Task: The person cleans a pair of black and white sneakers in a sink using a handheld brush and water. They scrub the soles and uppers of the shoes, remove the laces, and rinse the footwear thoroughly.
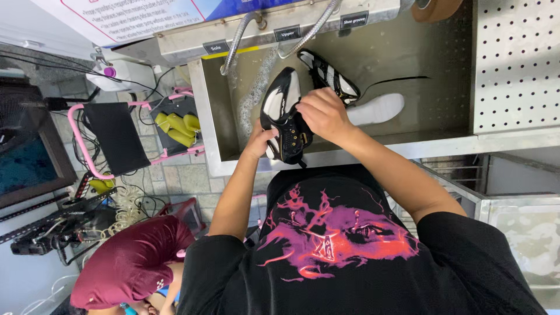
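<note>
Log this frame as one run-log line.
left hand: grips black shoe | right hand: on shoe's laces | place: over metal sink | in sink: second shoe, white insole

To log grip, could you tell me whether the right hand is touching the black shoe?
Touching: the head view shows the right hand pressed on the black shoe.

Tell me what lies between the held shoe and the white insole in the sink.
The second black-and-white shoe lies between the held shoe and white insole, in the head view.
</note>
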`<state>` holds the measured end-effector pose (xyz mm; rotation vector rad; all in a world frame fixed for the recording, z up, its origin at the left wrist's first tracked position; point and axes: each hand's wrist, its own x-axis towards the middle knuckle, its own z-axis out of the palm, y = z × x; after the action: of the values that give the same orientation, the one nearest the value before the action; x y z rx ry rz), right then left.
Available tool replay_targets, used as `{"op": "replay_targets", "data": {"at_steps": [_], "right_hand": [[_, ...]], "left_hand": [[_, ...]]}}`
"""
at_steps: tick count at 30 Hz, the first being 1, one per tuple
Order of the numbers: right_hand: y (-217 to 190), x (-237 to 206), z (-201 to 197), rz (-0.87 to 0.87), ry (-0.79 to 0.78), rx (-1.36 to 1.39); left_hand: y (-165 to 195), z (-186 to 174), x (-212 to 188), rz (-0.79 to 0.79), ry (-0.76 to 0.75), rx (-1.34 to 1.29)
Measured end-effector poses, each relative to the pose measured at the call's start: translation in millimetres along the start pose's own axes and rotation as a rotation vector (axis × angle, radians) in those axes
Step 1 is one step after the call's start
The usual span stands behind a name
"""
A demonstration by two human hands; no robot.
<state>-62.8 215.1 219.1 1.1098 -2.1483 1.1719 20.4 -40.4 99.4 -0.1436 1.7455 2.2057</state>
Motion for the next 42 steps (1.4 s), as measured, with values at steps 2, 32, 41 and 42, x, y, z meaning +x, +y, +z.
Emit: {"op": "replay_targets", "data": {"at_steps": [2,32,41,42], "right_hand": [[1,-7,6,0.092,-0.026,0.043],[52,-61,17,0.772,-0.125,0.479],[84,-83,19,0.792,-0.497,1.029],[87,-84,17,0.788,-0.522,1.055]], "left_hand": [[5,-1,1,0.011,-0.008,0.062],[51,33,28,-0.101,0.001,0.404],[44,22,23,-0.079,-0.101,0.479],[43,21,23,-0.092,-0.097,0.512]]}}
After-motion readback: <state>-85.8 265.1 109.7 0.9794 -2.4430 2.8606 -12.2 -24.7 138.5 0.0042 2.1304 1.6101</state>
